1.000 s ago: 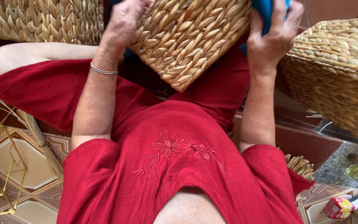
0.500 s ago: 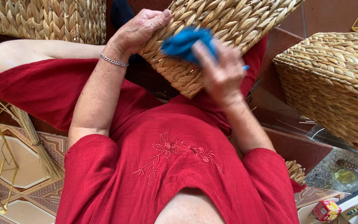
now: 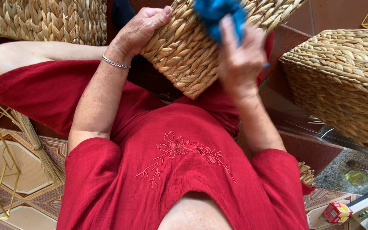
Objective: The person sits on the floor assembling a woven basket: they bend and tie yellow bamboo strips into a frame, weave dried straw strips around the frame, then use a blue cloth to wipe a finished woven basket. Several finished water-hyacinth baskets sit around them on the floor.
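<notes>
Head view looks down over a red dress (image 3: 179, 170) with an embroidered flower at the chest. At the top centre of the frame a woven basket (image 3: 192, 55) is tipped on a corner above the lap. The left hand (image 3: 143, 27), with a silver bracelet (image 3: 116, 63) at the wrist, is curled over the basket's upper left side, fingers and thumb closed on the weave and holding it. The right hand (image 3: 239, 55) is just right of centre, blurred, in front of the basket's face; its fingers are bunched around a blue cloth (image 3: 218, 12), which sits at the top edge of the frame and touches the basket's side. So the basket lies between the two hands, gripped at its left and covered by cloth and hand at its right.

A second woven basket (image 3: 346, 81) stands at the right edge, well apart from the hands. A third one (image 3: 43, 21) fills the upper left corner. Loose straw strands (image 3: 35, 140) lie on the patterned floor tiles (image 3: 5, 166) at the lower left. A small red box (image 3: 337, 212) sits in the lower right corner.
</notes>
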